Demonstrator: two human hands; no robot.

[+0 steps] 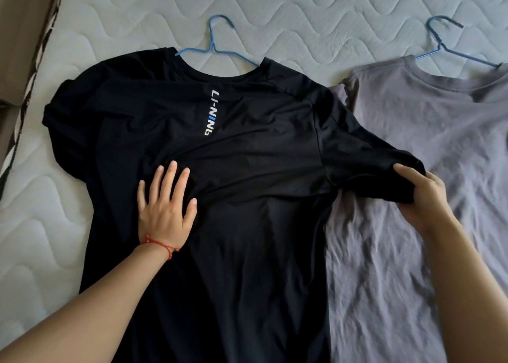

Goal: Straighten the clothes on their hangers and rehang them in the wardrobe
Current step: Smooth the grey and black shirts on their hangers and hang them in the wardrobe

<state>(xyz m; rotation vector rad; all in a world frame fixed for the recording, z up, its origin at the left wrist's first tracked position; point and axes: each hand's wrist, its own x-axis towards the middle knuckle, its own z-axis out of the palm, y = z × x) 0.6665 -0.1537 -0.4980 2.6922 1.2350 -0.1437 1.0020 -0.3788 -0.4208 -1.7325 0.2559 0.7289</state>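
Head view: left hand [165, 211] flat on black tee [247, 170], right hand [420, 197] pinching its sleeve [379, 167]. Hard tug risks sliding tee off blue hanger [217, 43].

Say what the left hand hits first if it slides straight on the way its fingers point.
The left hand lies flat on the black T-shirt, fingers aimed up and slightly right. Sliding on, it likely crosses only shirt fabric, reaching the printed logo first, then the collar and blue hanger.
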